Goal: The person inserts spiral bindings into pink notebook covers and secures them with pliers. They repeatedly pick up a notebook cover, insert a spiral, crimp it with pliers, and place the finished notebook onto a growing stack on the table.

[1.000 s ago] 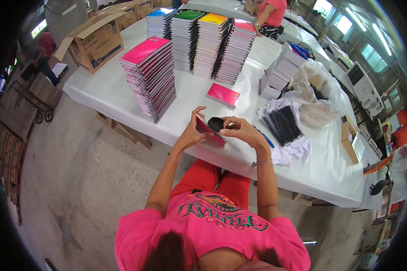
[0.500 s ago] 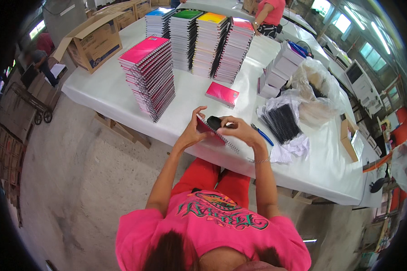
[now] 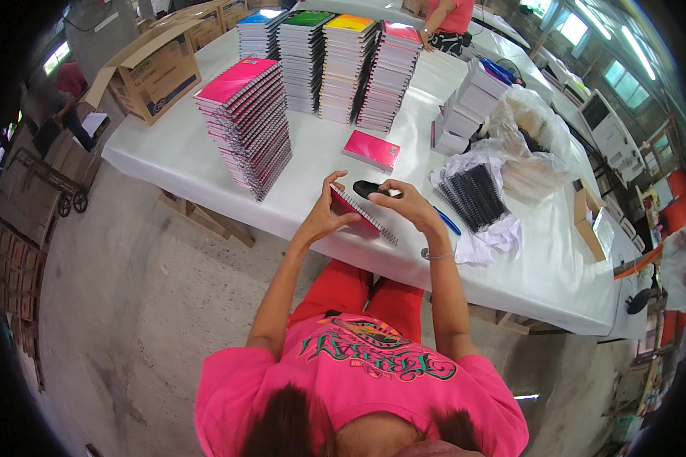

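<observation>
My left hand (image 3: 324, 216) grips a small spiral notebook (image 3: 351, 209) with a pink-red cover, held tilted at the table's near edge. Its wire coil runs along the side facing my right hand. In my right hand (image 3: 406, 206), a dark rounded object (image 3: 367, 188) is pinched just beyond the notebook; its exact kind is unclear. Blue-handled pliers (image 3: 447, 222) lie beside my right wrist, partly hidden by it. Farther off on the table rests a pink-covered block of pages (image 3: 371, 151). A tall stack of pink spiral notebooks (image 3: 244, 129) stands to the left of my hands.
Stacks of blue, green, yellow and pink notebooks (image 3: 347, 72) stand at the back. To the right are black binding coils (image 3: 472, 196) on white paper, clear plastic bags (image 3: 530, 137) and white page blocks (image 3: 465, 110). An open carton (image 3: 156, 76) sits far left. Another person (image 3: 447, 23) stands behind.
The dark object in my right hand has moved away from the notebook's coil, toward the far side, and turned flatter. My left hand keeps its hold on the notebook.
</observation>
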A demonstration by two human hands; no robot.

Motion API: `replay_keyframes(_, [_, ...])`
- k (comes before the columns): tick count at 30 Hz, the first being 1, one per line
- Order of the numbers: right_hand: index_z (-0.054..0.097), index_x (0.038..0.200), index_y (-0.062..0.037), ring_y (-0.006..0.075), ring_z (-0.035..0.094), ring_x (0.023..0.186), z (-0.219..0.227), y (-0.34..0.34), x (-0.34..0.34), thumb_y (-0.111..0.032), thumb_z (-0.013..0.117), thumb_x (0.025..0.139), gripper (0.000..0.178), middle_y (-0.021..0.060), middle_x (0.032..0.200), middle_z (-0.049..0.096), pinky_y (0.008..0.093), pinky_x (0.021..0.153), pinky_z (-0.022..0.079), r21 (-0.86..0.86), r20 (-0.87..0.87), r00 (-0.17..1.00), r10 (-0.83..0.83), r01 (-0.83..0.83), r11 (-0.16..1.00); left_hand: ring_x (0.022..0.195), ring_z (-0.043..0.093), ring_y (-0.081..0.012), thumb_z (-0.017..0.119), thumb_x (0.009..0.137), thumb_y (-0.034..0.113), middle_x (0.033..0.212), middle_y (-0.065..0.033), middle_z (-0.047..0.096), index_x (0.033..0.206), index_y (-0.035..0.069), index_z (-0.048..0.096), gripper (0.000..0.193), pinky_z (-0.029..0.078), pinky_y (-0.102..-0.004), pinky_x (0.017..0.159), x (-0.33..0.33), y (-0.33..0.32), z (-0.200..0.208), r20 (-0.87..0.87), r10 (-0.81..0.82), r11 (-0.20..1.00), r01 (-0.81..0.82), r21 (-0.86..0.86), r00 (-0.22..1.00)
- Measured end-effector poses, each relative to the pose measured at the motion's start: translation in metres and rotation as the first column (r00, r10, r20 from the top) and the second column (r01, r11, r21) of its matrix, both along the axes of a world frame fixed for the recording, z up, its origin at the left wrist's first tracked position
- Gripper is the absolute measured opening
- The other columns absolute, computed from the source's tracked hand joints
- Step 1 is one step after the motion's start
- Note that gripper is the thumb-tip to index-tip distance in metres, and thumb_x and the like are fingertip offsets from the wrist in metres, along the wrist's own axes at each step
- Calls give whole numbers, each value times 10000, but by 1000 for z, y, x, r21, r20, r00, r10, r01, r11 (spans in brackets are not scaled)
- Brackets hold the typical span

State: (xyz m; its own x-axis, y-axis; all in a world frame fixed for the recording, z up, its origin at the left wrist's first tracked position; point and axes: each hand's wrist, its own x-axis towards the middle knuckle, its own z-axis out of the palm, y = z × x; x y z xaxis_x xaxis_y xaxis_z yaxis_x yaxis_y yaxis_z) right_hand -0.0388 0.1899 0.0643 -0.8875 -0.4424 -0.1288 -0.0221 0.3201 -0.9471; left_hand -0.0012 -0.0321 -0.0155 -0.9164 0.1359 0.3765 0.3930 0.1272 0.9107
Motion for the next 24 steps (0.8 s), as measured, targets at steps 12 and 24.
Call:
replay_keyframes(12, [702,982,22,285,592,1039,-8,-2,-12,-473,809,722,569,186,1059,637,354,870,479,340,-225,973,61,20,940,1052,510,-187,877,714,259,1104,-78,473,1477,158,273,978,401,-347,999,4,-1,10,88,-41,998,38,40,995])
replay_keyframes(24, [679,1025,-122,467,431,1272,-21,31,-9,-386,792,764,387,283,1260,569,531,1017,365,231,-744,618,-254,594,771,1235,456,-326,625,947,221,1281,-174,486,1298,6,411,464,325,-396,1082,4,60,-15,11,352,919,-348,183,936])
